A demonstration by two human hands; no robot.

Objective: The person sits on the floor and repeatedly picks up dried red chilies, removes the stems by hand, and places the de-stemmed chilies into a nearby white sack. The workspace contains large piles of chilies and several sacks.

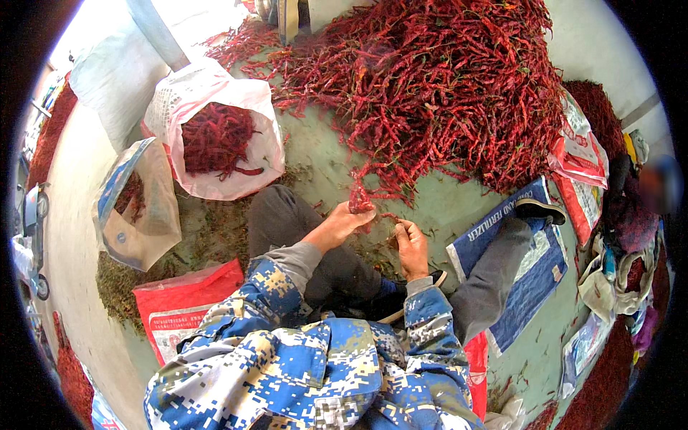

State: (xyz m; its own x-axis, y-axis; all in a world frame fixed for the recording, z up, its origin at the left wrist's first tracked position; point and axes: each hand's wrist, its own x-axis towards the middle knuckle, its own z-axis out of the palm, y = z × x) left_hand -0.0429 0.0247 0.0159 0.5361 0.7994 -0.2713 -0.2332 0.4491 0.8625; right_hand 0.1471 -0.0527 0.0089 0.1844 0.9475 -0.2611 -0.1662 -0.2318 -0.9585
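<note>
My left hand [344,221] is closed around a bunch of dried red chili peppers [359,198], held upright above my bent knee. Just to its right, my right hand [413,248] pinches the stem end of a single red chili [388,216] between thumb and fingertips. In front of both hands a large heap of red chilies [441,97] spreads over the floor. An open white woven sack [274,134], partly filled with red chilies, stands to the left of the heap. Beside it is a smaller translucent sack [150,231] with some dark red chilies inside.
Chili stems and scraps [215,220] litter the floor on the left. A red and white bag [188,295] lies by my left side. My right leg rests on a blue fertilizer bag [529,306]. At the far right a person [637,226] sits near more sacks and chilies.
</note>
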